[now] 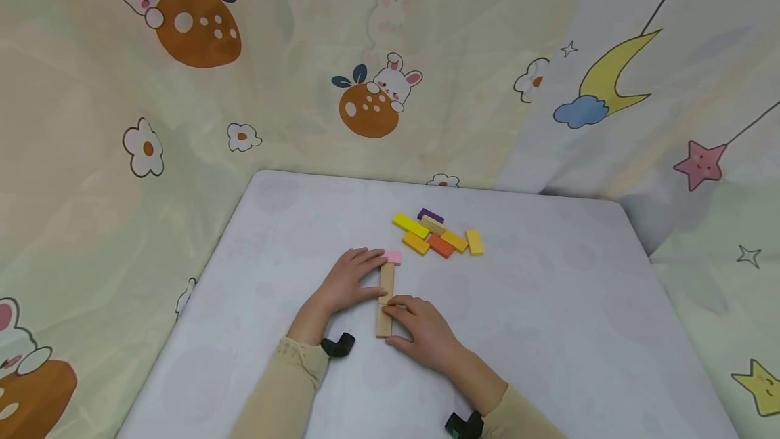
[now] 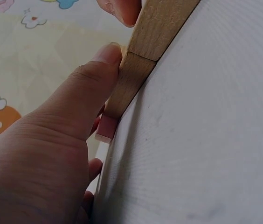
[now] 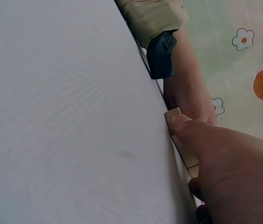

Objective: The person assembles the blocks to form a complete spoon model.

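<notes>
Two plain wooden blocks lie end to end in the head view, a far one (image 1: 386, 280) and a near one (image 1: 383, 324). A pink block (image 1: 393, 257) sits crosswise at the far end of this row. My left hand (image 1: 349, 281) is on the row's left side, its thumb touching the far wooden block close to the joint and its fingertips at the pink block. From the right, my right hand (image 1: 429, 334) pinches the near wooden block, its thumb by the near end, as the right wrist view shows. The left hand's lower fingers are partly hidden in the left wrist view.
Beyond the row lies a loose group of blocks: a bright yellow block (image 1: 411, 225), a purple block (image 1: 430, 215), an orange-red block (image 1: 441, 246) and several others. They lie on a white table (image 1: 548, 303) with a patterned cloth (image 1: 292, 53) behind it.
</notes>
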Available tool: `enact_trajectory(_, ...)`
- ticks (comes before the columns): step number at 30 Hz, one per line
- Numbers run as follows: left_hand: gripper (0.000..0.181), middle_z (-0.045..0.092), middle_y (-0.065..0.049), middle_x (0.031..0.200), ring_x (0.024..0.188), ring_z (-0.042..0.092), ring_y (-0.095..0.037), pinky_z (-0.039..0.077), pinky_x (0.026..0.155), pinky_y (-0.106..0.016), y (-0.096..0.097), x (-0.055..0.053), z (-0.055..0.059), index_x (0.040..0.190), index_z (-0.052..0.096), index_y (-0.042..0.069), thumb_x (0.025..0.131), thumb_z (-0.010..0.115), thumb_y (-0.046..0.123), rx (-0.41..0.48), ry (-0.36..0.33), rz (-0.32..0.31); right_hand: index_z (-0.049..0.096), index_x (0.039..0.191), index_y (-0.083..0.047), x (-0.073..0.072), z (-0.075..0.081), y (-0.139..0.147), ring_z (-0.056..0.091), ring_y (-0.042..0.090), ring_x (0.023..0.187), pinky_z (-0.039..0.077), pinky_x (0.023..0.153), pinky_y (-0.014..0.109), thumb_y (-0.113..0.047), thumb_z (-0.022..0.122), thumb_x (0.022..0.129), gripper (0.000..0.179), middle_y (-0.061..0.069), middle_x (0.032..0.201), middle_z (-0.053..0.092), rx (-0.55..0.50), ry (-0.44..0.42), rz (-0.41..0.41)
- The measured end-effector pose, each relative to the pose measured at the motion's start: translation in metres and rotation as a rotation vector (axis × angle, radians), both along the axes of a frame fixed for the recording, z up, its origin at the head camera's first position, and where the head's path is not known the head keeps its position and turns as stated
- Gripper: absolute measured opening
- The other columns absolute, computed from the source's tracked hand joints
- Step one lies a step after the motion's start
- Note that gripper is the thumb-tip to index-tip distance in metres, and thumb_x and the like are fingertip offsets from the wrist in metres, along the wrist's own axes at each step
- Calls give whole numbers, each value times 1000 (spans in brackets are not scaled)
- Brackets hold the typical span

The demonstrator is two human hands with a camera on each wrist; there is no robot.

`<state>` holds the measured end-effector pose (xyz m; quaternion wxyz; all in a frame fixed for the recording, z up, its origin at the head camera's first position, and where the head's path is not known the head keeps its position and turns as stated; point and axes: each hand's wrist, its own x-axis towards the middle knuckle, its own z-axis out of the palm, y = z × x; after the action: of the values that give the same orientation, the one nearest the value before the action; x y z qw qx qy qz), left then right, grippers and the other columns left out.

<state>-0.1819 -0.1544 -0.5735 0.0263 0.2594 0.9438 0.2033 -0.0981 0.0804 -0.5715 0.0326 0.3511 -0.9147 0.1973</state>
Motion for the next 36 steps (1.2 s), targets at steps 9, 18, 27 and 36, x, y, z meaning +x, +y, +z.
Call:
enact_trajectory(9, 74, 39, 9, 158, 147, 32, -26, 18, 125, -48, 0, 1, 1, 149, 46, 28, 86, 64, 63, -6, -4, 3, 59, 136, -24, 0, 1, 1, 55, 13, 119, 51, 95, 36, -50, 70, 88, 56, -7, 137, 53, -16, -30, -1)
enact_trajectory(18, 74, 36, 10, 159, 148, 30, -26, 16, 125, -48, 1, 2, 4, 150, 43, 29, 87, 63, 63, -15, -28, 8, 57, 138, -30, -5, 7, 7, 52, 12, 127, 49, 105, 42, -47, 59, 97, 45, -11, 140, 51, -134, -256, -10)
enact_trajectory(27, 74, 38, 8, 158, 147, 31, -26, 18, 125, -49, 2, 2, 7, 149, 45, 27, 87, 63, 62, -6, -19, 1, 63, 132, -27, -33, 15, 28, 50, 13, 131, 49, 107, 42, -40, 61, 97, 37, -13, 138, 52, -211, -315, -178)
enact_trajectory(36, 76, 35, 10, 159, 149, 29, -25, 16, 126, -46, 2, 3, 9, 151, 42, 29, 87, 61, 65, -17, -64, 15, 57, 138, -28, -83, 24, 53, 56, 16, 105, 53, 97, 41, -37, 59, 98, 41, -9, 148, 46, -185, -358, -326)
